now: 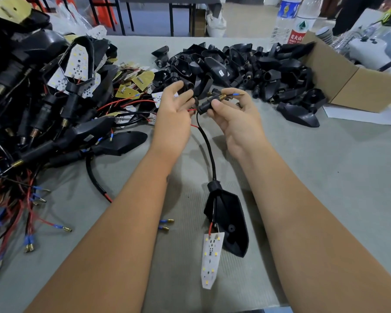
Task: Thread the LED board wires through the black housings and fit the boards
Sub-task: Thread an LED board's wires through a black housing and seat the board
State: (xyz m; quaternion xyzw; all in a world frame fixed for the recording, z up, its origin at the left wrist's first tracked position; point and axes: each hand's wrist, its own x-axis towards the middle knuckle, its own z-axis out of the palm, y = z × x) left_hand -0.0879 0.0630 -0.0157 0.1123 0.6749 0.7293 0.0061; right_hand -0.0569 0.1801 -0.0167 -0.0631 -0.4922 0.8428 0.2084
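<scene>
Right hand [233, 114] holds a black stem [209, 104] in a pinching grip — blue-tipped wire [235, 94] poking out its brass end. Left hand [174, 109] curls around another black housing [199, 85]. Lower down on the grey surface [325, 177], an LED board [210, 259] dangles from a housing shell [229, 222].

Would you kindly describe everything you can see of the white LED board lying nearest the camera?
The LED board is a thin, white, tapered strip, wide at the top and narrowing to a blunt tip toward the camera. Small yellow LED chips and dark dots run along its face. It lies face up on the grey table, partly beside and below the black housing, not yet seated. A red wire joins its top edge. Neither hand touches it.
</scene>
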